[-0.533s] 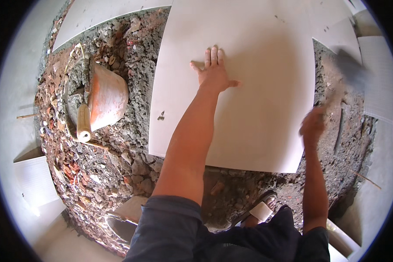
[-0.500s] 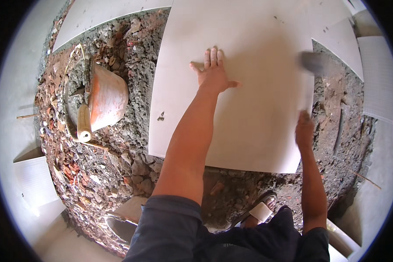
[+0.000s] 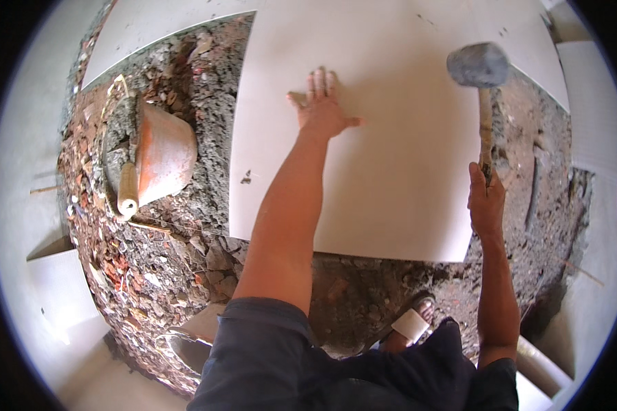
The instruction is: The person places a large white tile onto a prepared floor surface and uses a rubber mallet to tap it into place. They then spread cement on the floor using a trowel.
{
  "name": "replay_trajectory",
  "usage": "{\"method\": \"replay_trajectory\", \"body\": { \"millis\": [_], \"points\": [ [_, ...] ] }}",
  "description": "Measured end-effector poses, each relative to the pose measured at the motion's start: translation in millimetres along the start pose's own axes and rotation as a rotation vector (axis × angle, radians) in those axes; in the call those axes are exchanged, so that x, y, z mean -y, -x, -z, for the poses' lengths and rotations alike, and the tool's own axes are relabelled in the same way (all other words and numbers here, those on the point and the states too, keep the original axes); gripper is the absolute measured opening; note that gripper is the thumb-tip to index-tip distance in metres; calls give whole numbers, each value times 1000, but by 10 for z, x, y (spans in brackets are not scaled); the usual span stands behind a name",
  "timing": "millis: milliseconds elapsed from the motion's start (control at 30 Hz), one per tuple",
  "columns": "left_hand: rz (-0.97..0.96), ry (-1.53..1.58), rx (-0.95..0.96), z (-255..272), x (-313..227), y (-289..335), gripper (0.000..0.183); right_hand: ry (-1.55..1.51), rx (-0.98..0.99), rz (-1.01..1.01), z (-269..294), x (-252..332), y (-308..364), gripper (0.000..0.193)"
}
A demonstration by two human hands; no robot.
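A large pale floor tile (image 3: pixel 391 185) lies in front of me on rough grey mortar. Flat on its upper left part rests my left hand (image 3: pixel 321 113), its fingers spread. My right hand (image 3: pixel 487 205) is wrapped round the wooden handle of a rubber mallet (image 3: pixel 478 65). The mallet's dark grey head is up near the tile's right edge, with its handle pointing back toward me. Whether the head touches the tile I cannot tell.
At left an orange-red bucket (image 3: pixel 164 154) lies tipped on rubble, mortar in its mouth and a wooden-handled tool (image 3: pixel 127 192) at its rim. Another container (image 3: pixel 192 346) sits near my left leg. Further pale tiles (image 3: pixel 164 31) border the far side. My sandalled foot (image 3: pixel 411 323) stands on dirt.
The mallet, blurred before, now shows sharply, its head higher in view and slightly left. My left hand stays spread on the tile. The whole view has shifted slightly.
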State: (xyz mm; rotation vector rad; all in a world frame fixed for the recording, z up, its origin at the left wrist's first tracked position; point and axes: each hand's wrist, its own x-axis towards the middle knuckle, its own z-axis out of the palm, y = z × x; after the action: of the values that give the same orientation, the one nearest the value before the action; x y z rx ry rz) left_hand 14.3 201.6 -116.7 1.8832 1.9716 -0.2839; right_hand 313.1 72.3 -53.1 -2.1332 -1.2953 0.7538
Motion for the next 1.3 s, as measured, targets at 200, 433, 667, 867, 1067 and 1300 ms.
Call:
{"method": "replay_trajectory", "body": {
  "millis": [200, 433, 667, 867, 1067, 1300],
  "points": [
    [-4, -66, -67, -316, 180, 399, 121, 181, 174, 188, 64, -445, 244, 40],
    [-49, -33, -62, -574, 195, 878, 100, 367, 230, 145, 664, -886, 957, 57],
    [-266, -145, -10, -691, 57, 1448, 84, 242, 351, -15, 987, -1710, 2948, 43],
    [-425, -492, 394, -80, 562, 1918, 53, 279, 480, 129, 837, -2260, 3248, 35],
    [-9, 123, 31, 23, 1909, 2595, 43, 199, -138, 392, 693, -2157, 1858, 15],
    [332, 382, -354, -878, 2526, 2780, 44, 299, 3, -4, 501, -2230, 1161, 48]
  ]
}}
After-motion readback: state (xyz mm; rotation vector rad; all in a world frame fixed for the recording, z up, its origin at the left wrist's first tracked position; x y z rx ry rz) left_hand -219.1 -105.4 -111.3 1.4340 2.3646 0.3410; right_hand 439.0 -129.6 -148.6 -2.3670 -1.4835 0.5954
